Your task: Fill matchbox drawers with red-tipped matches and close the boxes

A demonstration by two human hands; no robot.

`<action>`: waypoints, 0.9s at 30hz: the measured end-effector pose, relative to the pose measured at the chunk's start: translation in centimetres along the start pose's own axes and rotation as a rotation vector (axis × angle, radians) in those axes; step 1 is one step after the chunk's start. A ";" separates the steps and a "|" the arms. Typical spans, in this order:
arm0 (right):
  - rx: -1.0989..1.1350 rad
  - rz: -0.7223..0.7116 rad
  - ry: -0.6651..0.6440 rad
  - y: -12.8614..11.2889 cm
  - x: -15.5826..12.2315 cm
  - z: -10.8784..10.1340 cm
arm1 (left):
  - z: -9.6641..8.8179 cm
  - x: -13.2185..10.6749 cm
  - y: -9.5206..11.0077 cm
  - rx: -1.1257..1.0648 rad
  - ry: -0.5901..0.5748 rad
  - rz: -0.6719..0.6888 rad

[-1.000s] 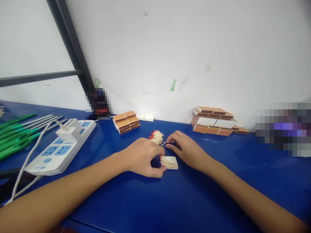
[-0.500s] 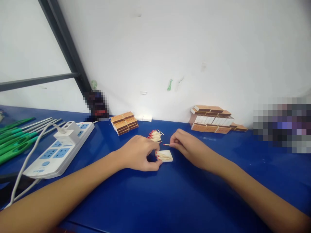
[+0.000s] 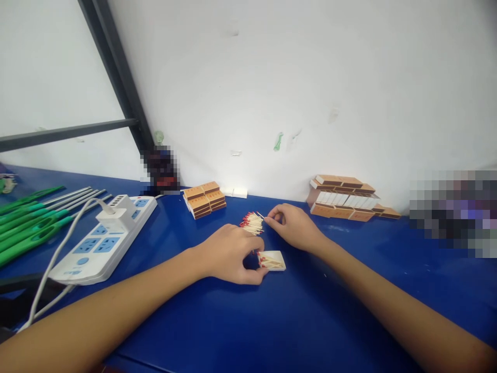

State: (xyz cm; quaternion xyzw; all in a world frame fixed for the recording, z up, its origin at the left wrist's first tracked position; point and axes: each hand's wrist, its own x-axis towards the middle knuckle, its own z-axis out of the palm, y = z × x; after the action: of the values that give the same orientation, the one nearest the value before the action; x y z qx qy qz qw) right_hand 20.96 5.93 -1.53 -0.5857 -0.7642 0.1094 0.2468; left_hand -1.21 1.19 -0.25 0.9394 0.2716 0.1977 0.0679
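My left hand [image 3: 236, 255] curls its thumb and fingers around the left end of a small white matchbox tray [image 3: 280, 256], which lies on the blue table. Inside the tray are several red-tipped matches [image 3: 267, 262]. Behind it lies a loose pile of matches [image 3: 252, 224], most of their red heads pointing left. At the pile's right edge, my right hand [image 3: 289, 224] has thumb and forefinger closed at the end of a single match [image 3: 260, 214]. How firmly they grip it is hard to see.
Brown matchboxes [image 3: 204, 198] are stacked at the back left, beside white trays [image 3: 236, 192]. A bigger matchbox stack [image 3: 341, 198] stands by the wall at right. On the left lie a white power strip [image 3: 104, 243] with a cable and several green-handled tools [image 3: 34, 228].
The match that my right hand held beside the tray is gone from its fingers. That hand has moved back to the pile's right edge. My left hand stays at the tray; the view has shifted slightly.
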 end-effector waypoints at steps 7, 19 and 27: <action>-0.070 0.021 -0.092 0.7 1.5 -0.5 | 0.1 -0.1 -0.3 0.038 0.005 -0.010; -0.093 -0.038 -0.125 0.7 2.2 -0.7 | -0.5 0.1 -0.6 0.024 0.006 -0.051; 0.076 -0.170 -0.165 0.0 -4.0 -4.6 | -0.2 0.2 -1.3 0.005 0.054 -0.135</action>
State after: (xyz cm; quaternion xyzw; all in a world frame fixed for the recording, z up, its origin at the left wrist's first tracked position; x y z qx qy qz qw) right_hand 24.05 1.55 1.37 -0.4981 -0.8241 0.1645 0.2136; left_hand -1.77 2.44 -0.26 0.9135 0.3364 0.2171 0.0716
